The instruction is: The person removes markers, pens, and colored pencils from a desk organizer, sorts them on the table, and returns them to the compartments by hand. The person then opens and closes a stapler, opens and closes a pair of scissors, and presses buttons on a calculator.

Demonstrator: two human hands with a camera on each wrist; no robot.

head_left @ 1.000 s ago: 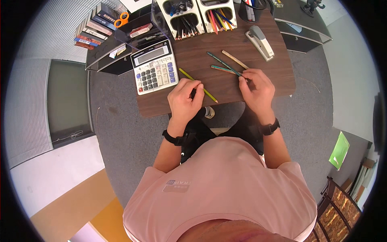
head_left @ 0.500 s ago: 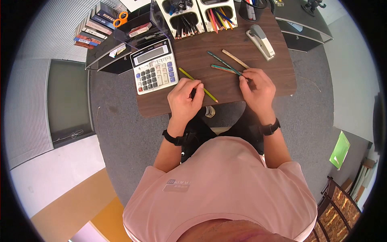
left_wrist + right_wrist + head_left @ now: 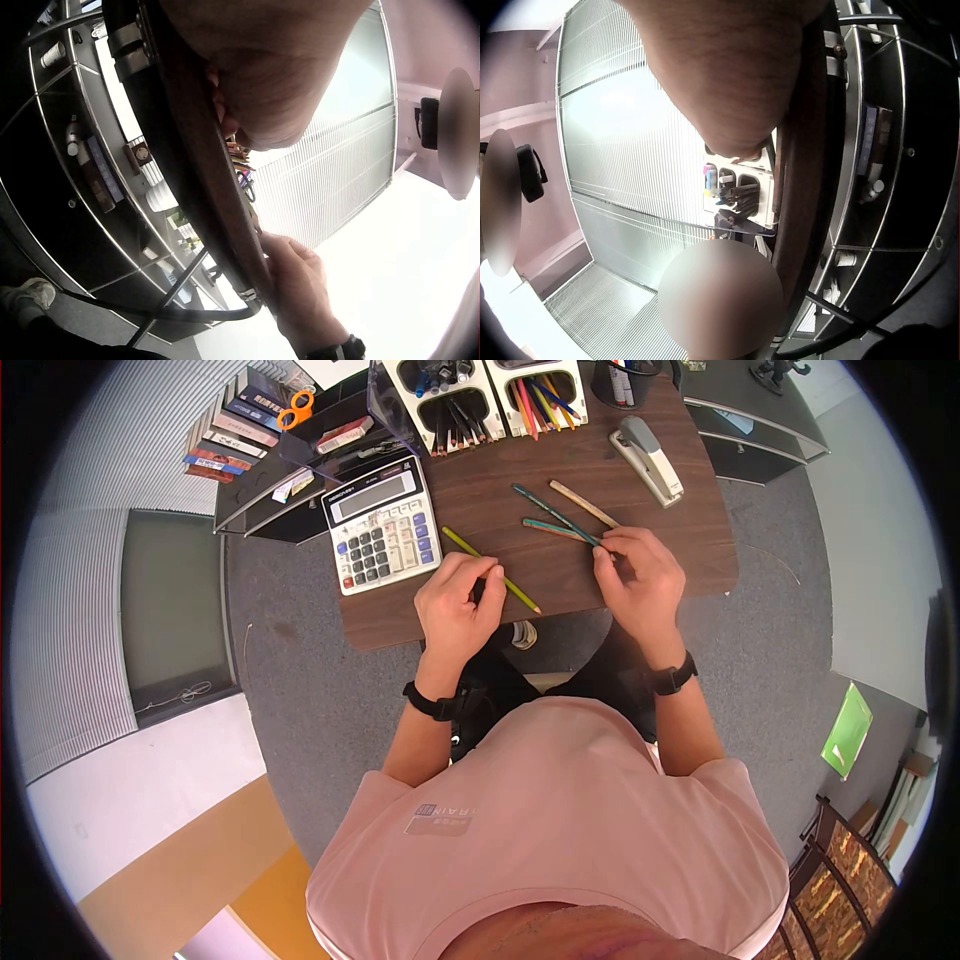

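My left hand (image 3: 458, 598) rests at the table's front edge, fingers loosely curled, over the middle of a yellow-green pencil (image 3: 523, 596). The pencil's two ends show on either side of that hand. Further right, my right hand (image 3: 645, 575) rests loosely curled with a gap between thumb and index finger. Its fingertips are right at the near ends of a dark green pencil (image 3: 545, 507), a beige pencil (image 3: 580, 501) and teal-and-orange pencils (image 3: 550, 530). In the left wrist view the right hand (image 3: 296, 281) lies against the table edge.
Left of the hands lies a large calculator (image 3: 385, 530). At the back stands a white organizer (image 3: 490, 395) holding pencils and pens, with a black mesh pen cup (image 3: 628, 388) beside it. A grey-white stapler (image 3: 648, 462) sits at the right. Books (image 3: 235, 425) stand at the far left.
Both hands and the pencils keep their places. Only the head view has shifted very slightly.
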